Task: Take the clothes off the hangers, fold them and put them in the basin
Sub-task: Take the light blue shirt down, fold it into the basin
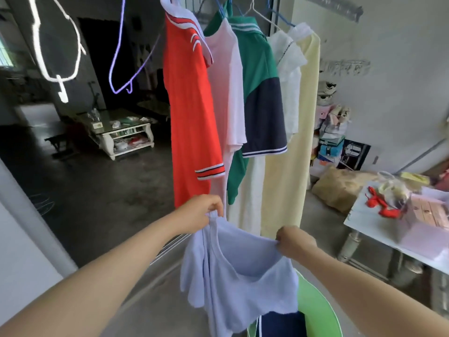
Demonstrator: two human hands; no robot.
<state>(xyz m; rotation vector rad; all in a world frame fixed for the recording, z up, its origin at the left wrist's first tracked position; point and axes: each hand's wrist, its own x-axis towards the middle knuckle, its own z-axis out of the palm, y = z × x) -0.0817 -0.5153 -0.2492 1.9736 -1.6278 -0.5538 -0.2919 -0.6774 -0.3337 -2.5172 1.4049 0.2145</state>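
The pale lilac top (243, 283) is off its hanger and held up by its shoulders. The left hand (202, 210) pinches one shoulder, higher and farther out; the right hand (295, 242) pinches the other, lower and to the right. Both have their fingers curled tight on the cloth. The top's width slants between the two fists and its length drops straight down, with the hem in front of the left rim of the green basin (318, 310). The basin sits on the floor under the right arm, the nearer one, and already holds a dark navy garment (281, 324). Folding comes next, I'd say, and there's no surface under the cloth, so it would be done in the air.
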